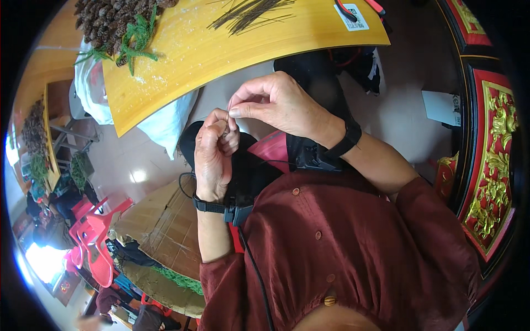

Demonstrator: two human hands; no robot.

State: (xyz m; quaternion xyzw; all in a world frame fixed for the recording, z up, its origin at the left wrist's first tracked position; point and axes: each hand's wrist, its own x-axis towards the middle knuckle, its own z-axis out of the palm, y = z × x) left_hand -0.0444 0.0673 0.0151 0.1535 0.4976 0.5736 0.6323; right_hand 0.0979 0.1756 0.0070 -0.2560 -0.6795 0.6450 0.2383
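- Nearest is the person's dark red, buttoned shirt (337, 231), with black wristbands (208, 206) on both wrists.
- The hands meet above the lap. The left hand (212, 151), palm side turned in, is curled closed around a small brown piece (226, 132), mostly hidden by the fingers.
- The right hand (287, 105) arches over from the right, wrist bent, thumb and forefinger pinched just above the left fist on what looks like a thin dark strand (229, 105); its ends cannot be made out.
- Ahead lies the yellow, wood-grained surface (182, 71), dusted with white specks. It carries a heap of brown pine cones (107, 25), green needle-like sprigs (138, 41) and loose thin dark sticks (251, 15).
- At its right corner, a white printed label (358, 22) bears a code pattern, its print too small to read, beneath a red-and-black handled tool (345, 10).
- Farther right stand a white box (439, 107) with partial dark lettering and red-and-gold carved panels (488, 160).
- Farther left are red plastic chairs (99, 248).
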